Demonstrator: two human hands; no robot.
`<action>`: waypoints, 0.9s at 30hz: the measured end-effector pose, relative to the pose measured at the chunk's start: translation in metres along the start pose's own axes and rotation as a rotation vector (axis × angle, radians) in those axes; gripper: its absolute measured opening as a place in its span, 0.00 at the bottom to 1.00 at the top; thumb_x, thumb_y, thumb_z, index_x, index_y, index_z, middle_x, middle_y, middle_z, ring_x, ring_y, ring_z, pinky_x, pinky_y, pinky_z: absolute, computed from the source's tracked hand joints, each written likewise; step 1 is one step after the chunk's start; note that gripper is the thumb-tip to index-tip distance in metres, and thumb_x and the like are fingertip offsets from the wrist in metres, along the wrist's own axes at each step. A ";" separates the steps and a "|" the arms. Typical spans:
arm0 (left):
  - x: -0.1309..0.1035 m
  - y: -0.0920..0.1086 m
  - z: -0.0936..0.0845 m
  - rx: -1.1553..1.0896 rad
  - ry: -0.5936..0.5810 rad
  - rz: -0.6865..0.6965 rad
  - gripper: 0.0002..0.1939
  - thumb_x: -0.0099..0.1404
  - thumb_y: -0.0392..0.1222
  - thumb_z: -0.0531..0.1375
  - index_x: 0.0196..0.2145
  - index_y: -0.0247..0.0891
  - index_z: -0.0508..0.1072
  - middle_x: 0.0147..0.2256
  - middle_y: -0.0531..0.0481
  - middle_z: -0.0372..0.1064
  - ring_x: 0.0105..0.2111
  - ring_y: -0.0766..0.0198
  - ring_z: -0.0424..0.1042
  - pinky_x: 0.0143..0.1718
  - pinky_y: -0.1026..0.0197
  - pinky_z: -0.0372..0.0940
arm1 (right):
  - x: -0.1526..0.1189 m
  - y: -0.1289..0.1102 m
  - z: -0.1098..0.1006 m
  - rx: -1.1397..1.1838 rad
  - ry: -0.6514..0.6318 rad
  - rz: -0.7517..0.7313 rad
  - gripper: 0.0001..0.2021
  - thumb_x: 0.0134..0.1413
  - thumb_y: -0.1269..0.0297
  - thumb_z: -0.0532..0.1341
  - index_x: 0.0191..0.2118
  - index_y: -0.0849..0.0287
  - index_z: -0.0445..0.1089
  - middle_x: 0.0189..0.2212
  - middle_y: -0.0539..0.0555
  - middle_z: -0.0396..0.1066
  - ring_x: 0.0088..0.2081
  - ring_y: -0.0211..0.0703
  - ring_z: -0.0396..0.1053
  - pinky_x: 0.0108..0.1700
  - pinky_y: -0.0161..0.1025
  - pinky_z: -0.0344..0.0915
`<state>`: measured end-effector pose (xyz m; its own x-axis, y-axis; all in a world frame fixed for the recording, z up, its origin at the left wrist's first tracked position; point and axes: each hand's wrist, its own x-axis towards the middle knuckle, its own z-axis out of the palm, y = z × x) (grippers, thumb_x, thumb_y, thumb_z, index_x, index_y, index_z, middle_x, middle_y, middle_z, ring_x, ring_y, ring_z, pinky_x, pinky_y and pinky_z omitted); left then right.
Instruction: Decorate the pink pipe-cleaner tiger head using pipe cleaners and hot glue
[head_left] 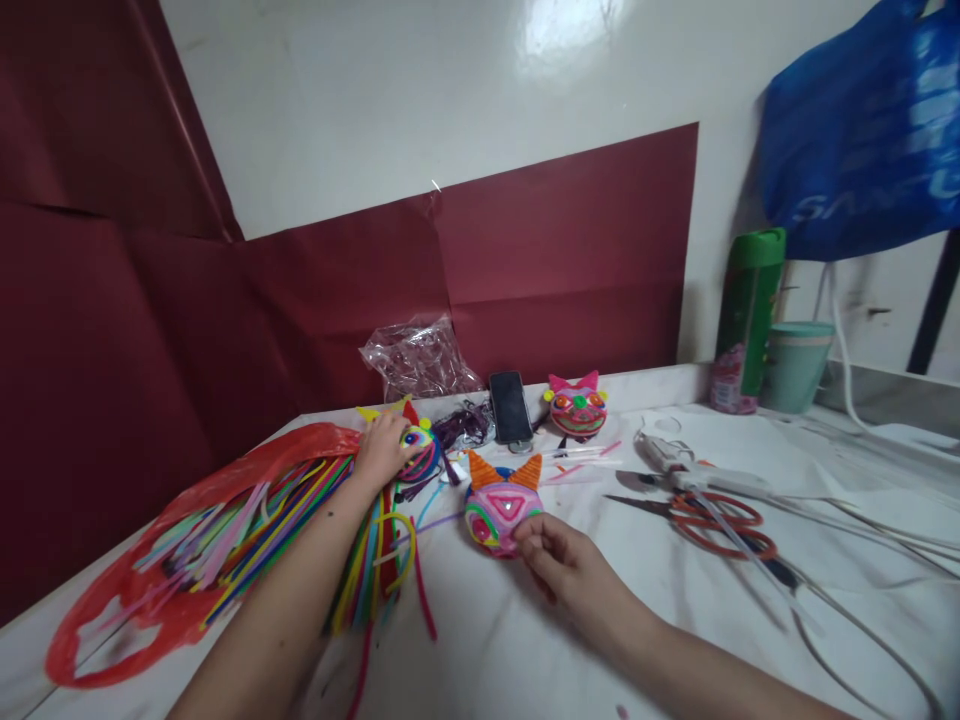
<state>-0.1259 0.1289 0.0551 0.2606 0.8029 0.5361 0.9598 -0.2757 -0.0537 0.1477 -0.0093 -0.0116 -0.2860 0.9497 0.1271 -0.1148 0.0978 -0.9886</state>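
Near the middle of the table lies a round pink face ornament with orange striped ears. My right hand is at its lower right edge, fingers curled with thumb and fingertips close together; whatever they pinch is too small to make out. Farther left, my left hand rests over a second face ornament with a blue rim and yellow and red ears, its fingers wrapped on the upper left part and partly hidden. A third ornament, with pink ears, sits at the back.
Colourful fuzzy sticks lie on a red plastic bag at left. A phone and clear plastic wrap are at the back. Scissors, a glue gun and cables lie right, before a green can and cup.
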 end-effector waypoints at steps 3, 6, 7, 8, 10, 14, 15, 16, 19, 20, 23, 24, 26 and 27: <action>-0.016 0.011 0.009 0.071 -0.012 0.072 0.21 0.53 0.50 0.63 0.43 0.40 0.69 0.49 0.42 0.64 0.52 0.49 0.59 0.53 0.48 0.53 | 0.000 0.003 0.000 0.015 -0.005 0.010 0.15 0.46 0.50 0.58 0.30 0.58 0.61 0.15 0.41 0.50 0.16 0.30 0.46 0.18 0.31 0.43; -0.029 0.021 0.022 0.148 -0.007 0.086 0.27 0.52 0.43 0.64 0.50 0.39 0.65 0.57 0.39 0.56 0.58 0.46 0.51 0.55 0.45 0.49 | -0.001 0.005 0.002 0.009 -0.002 0.006 0.14 0.46 0.50 0.58 0.29 0.57 0.60 0.15 0.41 0.50 0.16 0.31 0.46 0.19 0.31 0.44; -0.031 0.023 0.026 0.171 -0.006 0.085 0.28 0.52 0.41 0.64 0.52 0.40 0.64 0.58 0.39 0.54 0.59 0.45 0.49 0.56 0.43 0.48 | -0.001 0.005 0.002 0.003 0.001 0.000 0.14 0.46 0.50 0.59 0.28 0.57 0.61 0.15 0.42 0.50 0.16 0.31 0.46 0.19 0.32 0.44; -0.032 0.024 0.030 0.193 -0.006 0.083 0.29 0.53 0.40 0.63 0.53 0.40 0.63 0.59 0.39 0.53 0.59 0.44 0.47 0.56 0.41 0.46 | -0.002 0.004 0.003 -0.003 0.003 -0.006 0.15 0.45 0.50 0.59 0.28 0.57 0.61 0.15 0.42 0.50 0.17 0.31 0.47 0.19 0.32 0.44; -0.033 0.024 0.036 0.235 -0.006 0.083 0.28 0.54 0.37 0.61 0.54 0.42 0.62 0.60 0.39 0.51 0.60 0.41 0.45 0.55 0.36 0.45 | -0.004 0.003 0.004 -0.014 -0.006 -0.022 0.15 0.46 0.49 0.59 0.28 0.57 0.61 0.16 0.42 0.51 0.17 0.32 0.47 0.19 0.32 0.45; -0.033 0.022 0.041 0.300 -0.023 0.144 0.23 0.60 0.30 0.53 0.53 0.42 0.64 0.59 0.38 0.53 0.60 0.41 0.47 0.53 0.34 0.45 | -0.007 0.000 0.007 -0.046 -0.030 -0.059 0.16 0.48 0.49 0.57 0.30 0.57 0.61 0.17 0.43 0.52 0.18 0.32 0.49 0.20 0.32 0.47; -0.033 0.022 0.042 0.311 -0.036 0.175 0.22 0.60 0.29 0.51 0.52 0.42 0.65 0.59 0.39 0.55 0.59 0.43 0.49 0.53 0.35 0.45 | -0.008 0.001 0.007 -0.056 -0.032 -0.065 0.15 0.48 0.49 0.57 0.30 0.57 0.61 0.17 0.43 0.52 0.19 0.32 0.49 0.20 0.32 0.47; -0.034 0.021 0.043 0.319 -0.053 0.209 0.21 0.61 0.29 0.51 0.51 0.43 0.66 0.58 0.40 0.57 0.59 0.45 0.51 0.54 0.36 0.46 | -0.007 0.001 0.006 -0.066 -0.034 -0.067 0.15 0.48 0.49 0.57 0.30 0.57 0.61 0.17 0.43 0.52 0.19 0.32 0.49 0.21 0.32 0.47; -0.033 0.020 0.044 0.337 -0.095 0.287 0.19 0.62 0.30 0.50 0.48 0.43 0.68 0.56 0.43 0.61 0.57 0.49 0.55 0.54 0.41 0.50 | -0.006 0.003 0.005 -0.086 -0.025 -0.065 0.16 0.48 0.48 0.57 0.30 0.57 0.60 0.17 0.43 0.52 0.19 0.33 0.49 0.21 0.32 0.47; -0.032 0.019 0.044 0.341 -0.098 0.298 0.18 0.62 0.31 0.50 0.48 0.42 0.68 0.56 0.43 0.61 0.58 0.50 0.55 0.55 0.43 0.51 | -0.006 0.004 0.005 -0.088 -0.021 -0.062 0.17 0.48 0.47 0.57 0.30 0.57 0.60 0.17 0.43 0.52 0.19 0.33 0.49 0.21 0.32 0.47; -0.028 0.018 0.043 0.357 -0.067 0.278 0.21 0.63 0.31 0.49 0.52 0.43 0.65 0.59 0.43 0.56 0.61 0.50 0.49 0.56 0.42 0.47 | -0.005 0.005 0.005 -0.080 -0.014 -0.054 0.18 0.47 0.46 0.57 0.30 0.57 0.60 0.17 0.43 0.51 0.18 0.33 0.48 0.20 0.32 0.47; -0.027 0.018 0.043 0.364 -0.052 0.257 0.21 0.63 0.31 0.49 0.53 0.43 0.64 0.60 0.43 0.53 0.61 0.49 0.47 0.56 0.40 0.46 | -0.005 0.006 0.005 -0.079 -0.015 -0.056 0.18 0.47 0.46 0.57 0.30 0.57 0.60 0.17 0.43 0.51 0.18 0.33 0.48 0.20 0.32 0.47; -0.027 0.017 0.043 0.379 -0.027 0.212 0.22 0.63 0.30 0.49 0.54 0.43 0.62 0.61 0.41 0.51 0.62 0.47 0.45 0.55 0.36 0.45 | -0.005 0.006 0.005 -0.079 -0.020 -0.066 0.18 0.48 0.46 0.56 0.30 0.57 0.60 0.17 0.43 0.51 0.19 0.33 0.48 0.20 0.32 0.46; -0.027 0.017 0.043 0.385 -0.020 0.194 0.23 0.62 0.30 0.49 0.54 0.42 0.62 0.61 0.39 0.51 0.62 0.45 0.45 0.54 0.35 0.46 | -0.005 0.006 0.005 -0.079 -0.022 -0.074 0.17 0.48 0.46 0.56 0.30 0.57 0.60 0.17 0.43 0.51 0.19 0.33 0.48 0.21 0.32 0.47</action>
<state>-0.1120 0.1256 0.0032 0.4387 0.7669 0.4684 0.8605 -0.2084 -0.4649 0.1439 -0.0147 -0.0181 -0.3009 0.9323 0.2008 -0.0609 0.1914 -0.9796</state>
